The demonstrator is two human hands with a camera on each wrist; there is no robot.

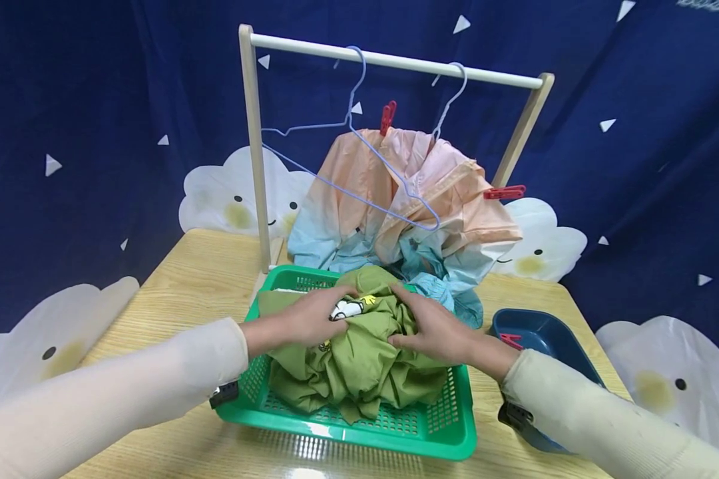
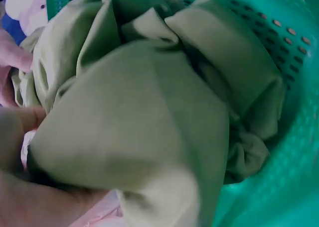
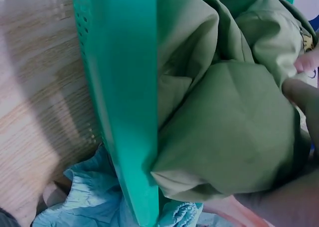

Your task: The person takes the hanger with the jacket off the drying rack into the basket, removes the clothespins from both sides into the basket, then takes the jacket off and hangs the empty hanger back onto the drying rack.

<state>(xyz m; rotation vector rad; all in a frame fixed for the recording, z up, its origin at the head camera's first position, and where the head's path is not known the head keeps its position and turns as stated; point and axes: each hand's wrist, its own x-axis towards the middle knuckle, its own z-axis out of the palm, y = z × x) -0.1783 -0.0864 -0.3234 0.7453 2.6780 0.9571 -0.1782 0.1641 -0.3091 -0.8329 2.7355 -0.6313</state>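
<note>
Plainly, the green garment was held by the left hand and right hand, cloth gathered between thumbs and fingers, in the green basket. It was judged yet to be hung: the blue hanger was left bare on the rack, whereas the peach-and-blue jacket was already hung on the white hanger and clipped with red pegs.

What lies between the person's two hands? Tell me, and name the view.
The green garment, bunched, its white-and-yellow print showing, lies between the left hand and the right hand; the head view shows this.
</note>
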